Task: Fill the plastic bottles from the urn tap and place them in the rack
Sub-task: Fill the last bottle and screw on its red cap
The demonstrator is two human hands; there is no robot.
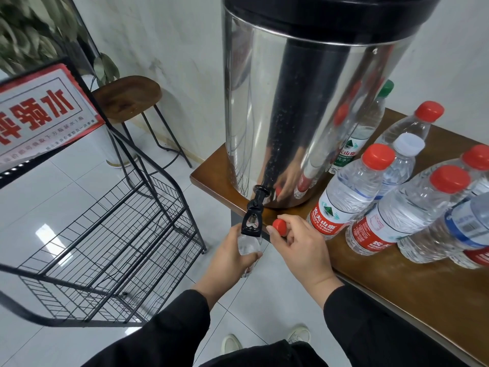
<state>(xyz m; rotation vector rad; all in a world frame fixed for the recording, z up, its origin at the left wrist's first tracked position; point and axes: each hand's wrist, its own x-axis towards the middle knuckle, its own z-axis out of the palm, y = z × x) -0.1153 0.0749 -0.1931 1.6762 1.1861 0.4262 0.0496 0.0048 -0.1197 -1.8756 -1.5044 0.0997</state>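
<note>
Bottle (248,246) is sitting under the tap (252,221), its mouth just below the spout, and your left hand (232,258) is gripping it around the body. Your right hand (301,247) is pinching a red cap (280,225) at the table (397,282) edge. Urn (291,115) is standing at 12 o'clock, rack (105,234) at 9, capped bottles (352,192) at 3.

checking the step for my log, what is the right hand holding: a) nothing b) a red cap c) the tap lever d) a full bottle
b: the right hand pinches a red cap beside the tap, while the left hand holds the open bottle under the spout.
</note>
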